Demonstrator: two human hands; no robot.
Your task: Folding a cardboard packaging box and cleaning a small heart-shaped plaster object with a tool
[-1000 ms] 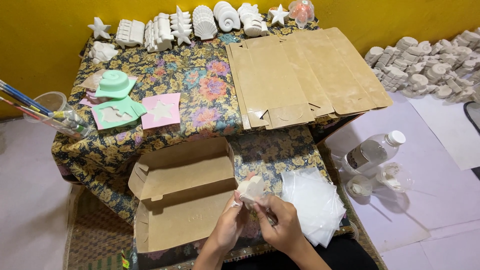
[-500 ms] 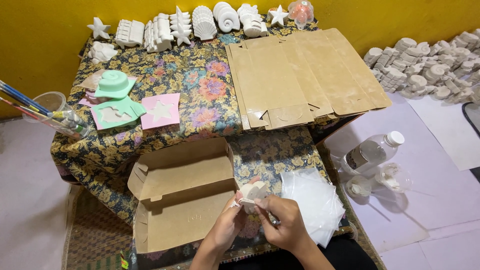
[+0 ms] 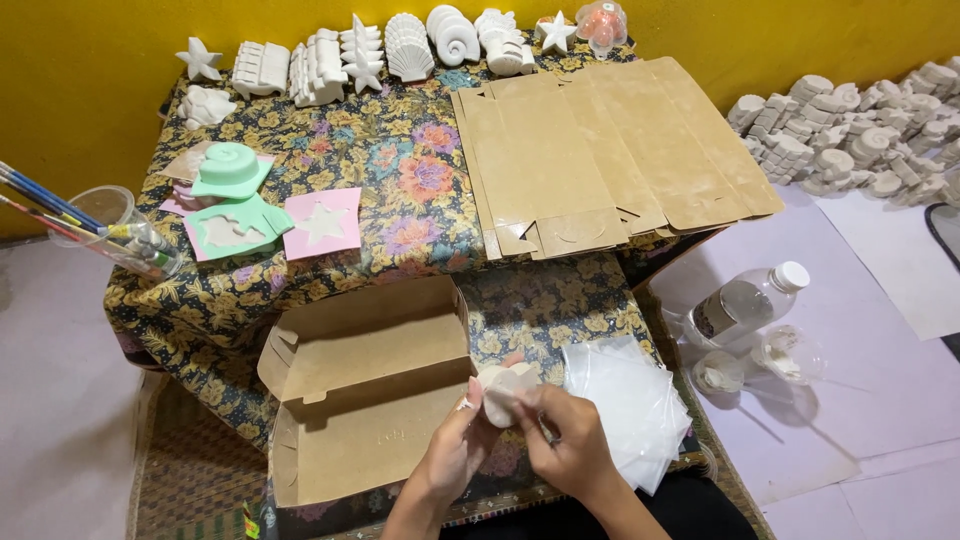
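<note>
Low in the frame's centre, our left hand and right hand pinch a white plaster piece with curled fingertips, between an open cardboard box and clear plastic bags.

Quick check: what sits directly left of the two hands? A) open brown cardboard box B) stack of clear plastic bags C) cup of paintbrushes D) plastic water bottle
A: the open brown cardboard box lies just left of the left hand and right hand, which hold a small white plaster piece; the clear plastic bags lie to their right.
</note>
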